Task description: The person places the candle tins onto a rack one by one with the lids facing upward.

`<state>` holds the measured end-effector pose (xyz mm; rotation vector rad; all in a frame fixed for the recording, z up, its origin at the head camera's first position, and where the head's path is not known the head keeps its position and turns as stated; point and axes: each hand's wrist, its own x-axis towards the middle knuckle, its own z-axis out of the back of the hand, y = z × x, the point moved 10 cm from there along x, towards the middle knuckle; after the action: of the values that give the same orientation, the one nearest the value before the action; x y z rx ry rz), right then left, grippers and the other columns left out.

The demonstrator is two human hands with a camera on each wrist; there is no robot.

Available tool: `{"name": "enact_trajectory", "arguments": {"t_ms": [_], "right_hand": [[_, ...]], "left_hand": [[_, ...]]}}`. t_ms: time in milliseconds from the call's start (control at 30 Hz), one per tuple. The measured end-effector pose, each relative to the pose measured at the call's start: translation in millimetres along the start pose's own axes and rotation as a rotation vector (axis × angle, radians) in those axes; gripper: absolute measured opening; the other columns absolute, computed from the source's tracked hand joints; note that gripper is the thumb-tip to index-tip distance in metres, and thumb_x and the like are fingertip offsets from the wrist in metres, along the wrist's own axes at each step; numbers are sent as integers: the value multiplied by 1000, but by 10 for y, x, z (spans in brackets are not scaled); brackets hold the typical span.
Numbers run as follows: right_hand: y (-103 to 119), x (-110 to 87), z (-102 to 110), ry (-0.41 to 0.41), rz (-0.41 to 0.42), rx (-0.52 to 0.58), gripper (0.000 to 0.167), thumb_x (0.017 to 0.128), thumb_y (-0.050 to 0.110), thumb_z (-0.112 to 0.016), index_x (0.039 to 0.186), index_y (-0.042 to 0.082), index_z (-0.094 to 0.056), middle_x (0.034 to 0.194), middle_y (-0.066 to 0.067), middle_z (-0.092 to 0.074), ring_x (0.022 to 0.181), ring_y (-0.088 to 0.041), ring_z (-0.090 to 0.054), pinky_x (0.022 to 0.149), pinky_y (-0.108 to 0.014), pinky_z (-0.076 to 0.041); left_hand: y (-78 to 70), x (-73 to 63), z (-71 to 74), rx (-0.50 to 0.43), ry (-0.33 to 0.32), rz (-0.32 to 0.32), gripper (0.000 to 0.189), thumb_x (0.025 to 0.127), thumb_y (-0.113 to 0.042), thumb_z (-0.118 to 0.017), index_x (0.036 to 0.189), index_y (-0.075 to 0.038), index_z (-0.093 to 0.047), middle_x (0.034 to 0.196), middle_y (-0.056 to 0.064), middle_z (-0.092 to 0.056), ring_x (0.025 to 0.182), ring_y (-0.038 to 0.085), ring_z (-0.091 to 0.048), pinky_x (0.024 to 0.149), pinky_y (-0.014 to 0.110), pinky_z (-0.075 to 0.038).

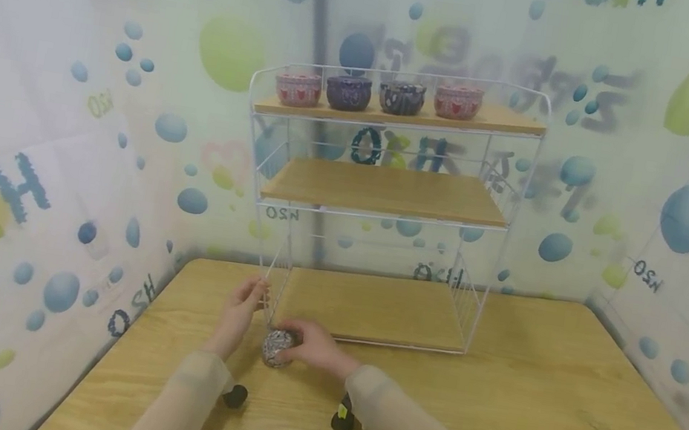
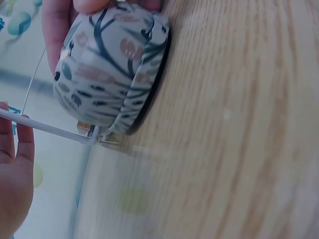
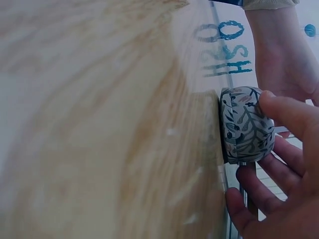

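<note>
A small round leaf-patterned tin (image 1: 277, 348) sits on the wooden table by the front left corner of a white wire rack (image 1: 358, 339). Its banded edge faces the tabletop in the left wrist view. My right hand (image 1: 316, 348) grips the tin (image 3: 246, 124), thumb on one side and fingers on the other. At the rack's left front post, my left hand (image 1: 240, 311) holds the white wire (image 2: 50, 130) with its fingers bent about it; the thumb's contact is hard to make out.
The rack has three wooden shelves. On its top shelf stand a red patterned tin (image 1: 299, 90), a purple one (image 1: 348, 93), a dark one (image 1: 401, 98) and another red one (image 1: 458, 103). Printed sheeting (image 1: 152, 102) surrounds the table (image 1: 521, 423) at the back and sides.
</note>
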<state>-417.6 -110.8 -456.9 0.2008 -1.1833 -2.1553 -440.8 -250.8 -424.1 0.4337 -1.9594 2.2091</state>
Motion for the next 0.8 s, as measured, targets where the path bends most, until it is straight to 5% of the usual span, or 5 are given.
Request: {"name": "enact_trajectory", "arguments": {"t_ms": [333,667,800], "right_hand": [[11,-16,-21,57,35,11,58,74,12,-82,127,7,-60,115,-2,-64,96,-10,-59,81,-21,-50],[-38,-5,-125,122,26,-21,74,69,14,-85,137,14,-54,116,1,-61,96,-8,-57,83,-22,-48],[-15,7,-124,105,32,-68,76,67,15,-87,136,14,-55,120,0,-60,98,-8,-57,86,-22,-47]], "left_hand": [[-316,-132,-58,26,33,2,26,105,-20,-45,114,1,-56,97,-1,-57,102,27,-53,94,37,-48],[-244,-129,-35,10,44,55,32,104,-27,-46,118,0,-56,107,6,-58,113,42,-50,100,49,-42],[-89,-64,-15,8,38,56,34,104,-32,-46,119,-3,-55,111,8,-57,114,41,-50,101,51,-40]]}}
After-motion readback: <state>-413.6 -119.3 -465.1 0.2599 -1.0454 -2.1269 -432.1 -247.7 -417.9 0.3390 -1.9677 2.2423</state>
